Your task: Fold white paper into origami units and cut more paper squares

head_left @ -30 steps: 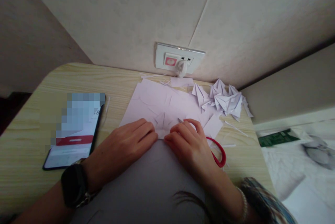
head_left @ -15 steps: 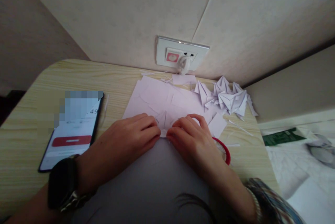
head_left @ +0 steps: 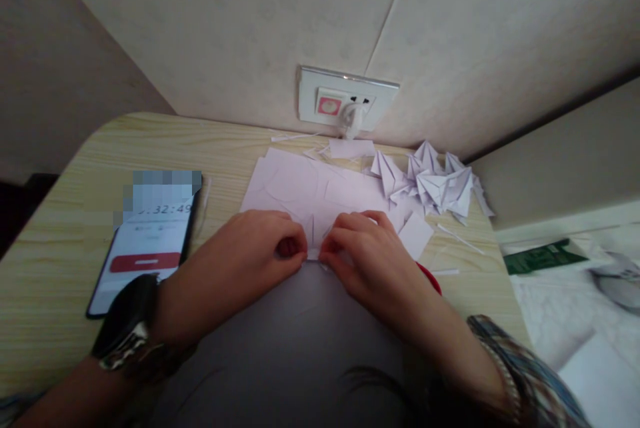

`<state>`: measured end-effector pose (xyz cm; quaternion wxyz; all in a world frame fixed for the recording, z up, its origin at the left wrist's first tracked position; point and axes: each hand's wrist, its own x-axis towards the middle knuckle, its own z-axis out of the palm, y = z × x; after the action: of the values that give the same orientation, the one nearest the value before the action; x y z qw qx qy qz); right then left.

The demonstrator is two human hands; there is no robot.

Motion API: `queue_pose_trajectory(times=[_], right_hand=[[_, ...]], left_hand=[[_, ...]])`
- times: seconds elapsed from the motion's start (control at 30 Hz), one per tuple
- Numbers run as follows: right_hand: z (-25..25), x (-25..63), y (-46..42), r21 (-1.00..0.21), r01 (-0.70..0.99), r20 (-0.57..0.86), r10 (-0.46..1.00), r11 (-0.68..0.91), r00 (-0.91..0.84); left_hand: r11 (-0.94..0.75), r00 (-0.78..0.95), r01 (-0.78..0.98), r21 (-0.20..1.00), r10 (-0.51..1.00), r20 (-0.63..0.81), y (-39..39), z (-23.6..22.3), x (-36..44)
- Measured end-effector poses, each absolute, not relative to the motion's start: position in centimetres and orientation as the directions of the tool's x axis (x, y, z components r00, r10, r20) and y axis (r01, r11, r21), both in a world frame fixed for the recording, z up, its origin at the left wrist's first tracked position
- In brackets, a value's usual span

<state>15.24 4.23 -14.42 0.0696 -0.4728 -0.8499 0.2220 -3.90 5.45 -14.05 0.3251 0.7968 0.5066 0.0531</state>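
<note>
In the head view, pinches the near edge of a creased paper (head_left: 313, 235) in left hand (head_left: 245, 248) and right hand (head_left: 370, 248), fingertips nearly closed. Holds it over flat sheets (head_left: 283, 178) on the bench (head_left: 220, 141); looks only part-folded, centre crease made. Shows several folded pieces (head_left: 434, 189), apparently shaped already, at far right, beside loose paper strips (head_left: 460, 239).

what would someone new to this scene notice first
Probably the pile of folded white paper pieces at the table's back right, spiky against the flat sheets. Next, the phone with its lit screen and red bar, lying on the left, and the two hands, left and right, pinching a small paper at the near edge.
</note>
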Motion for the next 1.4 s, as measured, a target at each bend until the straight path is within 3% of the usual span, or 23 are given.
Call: queue_pose_trajectory(times=[0.47, 0.73, 0.87, 1.13, 1.4], right_hand=[[-13.8, 14.7, 6.0, -0.382, 0.823, -0.157, 0.848, 0.420, -0.505], [-13.7, 15.0, 6.4, -0.441, 0.780, -0.198, 0.799, 0.445, -0.567], [-13.6, 15.6, 5.8, -0.476, 0.727, -0.197, 0.745, 0.495, -0.637], [-13.2, 15.4, 5.5, -0.351, 0.670, -0.165, 0.661, 0.654, -0.732], [-12.8, 15.1, 6.1, -0.316, 0.699, -0.266, 0.648, 0.642, -0.714]], left_hand=[[-0.178, 0.326, 0.888, 0.424, 0.893, -0.309, 5.9, -13.7, -2.8], [-0.127, 0.386, 0.815, 0.565, 0.847, -0.367, 5.6, -13.9, -3.9], [-0.152, 0.404, 0.777, 0.610, 0.865, -0.299, 3.9, -14.3, -4.3], [-0.200, 0.413, 0.769, 0.608, 0.881, -0.232, 2.8, -14.5, -4.1], [-0.120, 0.356, 0.809, 0.575, 0.879, -0.318, 4.0, -13.6, -3.4]])
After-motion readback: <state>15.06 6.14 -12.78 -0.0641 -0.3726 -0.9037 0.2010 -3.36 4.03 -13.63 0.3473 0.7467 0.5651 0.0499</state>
